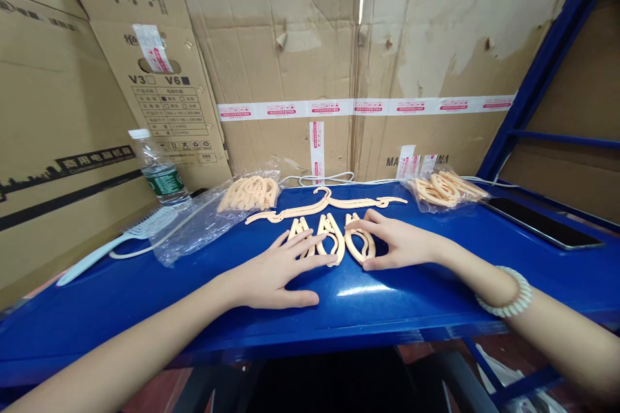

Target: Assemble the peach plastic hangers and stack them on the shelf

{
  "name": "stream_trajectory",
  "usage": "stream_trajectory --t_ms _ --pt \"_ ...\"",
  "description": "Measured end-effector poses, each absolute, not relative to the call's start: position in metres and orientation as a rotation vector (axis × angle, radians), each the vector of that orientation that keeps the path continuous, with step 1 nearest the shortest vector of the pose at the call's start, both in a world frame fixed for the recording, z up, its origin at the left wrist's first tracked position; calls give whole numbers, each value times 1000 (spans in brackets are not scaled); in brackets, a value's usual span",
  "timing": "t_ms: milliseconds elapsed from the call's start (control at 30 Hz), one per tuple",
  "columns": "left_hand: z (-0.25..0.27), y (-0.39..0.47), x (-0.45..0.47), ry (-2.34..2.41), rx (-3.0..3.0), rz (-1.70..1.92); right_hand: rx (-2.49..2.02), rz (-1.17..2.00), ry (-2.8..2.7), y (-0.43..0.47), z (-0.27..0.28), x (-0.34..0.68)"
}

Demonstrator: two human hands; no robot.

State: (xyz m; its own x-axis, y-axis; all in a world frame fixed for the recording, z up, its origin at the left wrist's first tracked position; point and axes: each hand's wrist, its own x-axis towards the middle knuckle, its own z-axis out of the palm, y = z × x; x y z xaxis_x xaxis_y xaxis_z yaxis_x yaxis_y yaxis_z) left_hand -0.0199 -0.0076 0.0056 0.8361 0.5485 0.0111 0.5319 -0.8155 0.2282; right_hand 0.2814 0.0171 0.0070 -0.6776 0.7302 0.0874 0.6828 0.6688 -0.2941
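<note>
Left hand (271, 273): opened, fingers spread across the left and middle of three folded, cream plastic hangers (341, 242).
Right hand (407, 242): curled, with the rightmost folded hanger (372, 248) held between thumb and fingers.
Unfolded cream hanger (303, 210): laid behind the row on a glossy blue table (411, 300).
Clear plastic bags (249, 193): two, filled with cream hangers, seen at either side.

The one camera sat on the person's head and faced forward and down, close over the blue table (358, 311), with the cardboard wall (290, 45) at twelve o'clock, the left hand (271, 274) at seven and the right hand (394, 242) at four.
</note>
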Motion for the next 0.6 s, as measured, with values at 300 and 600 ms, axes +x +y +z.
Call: stream_trajectory --t_ms 300,600 --pt "6 -7 -19 847 2800 70 -1123 311 -2671 19 5 281" --pt "3 -5 -19 821 2795 130 -1124 311 -2670 20 4 281"
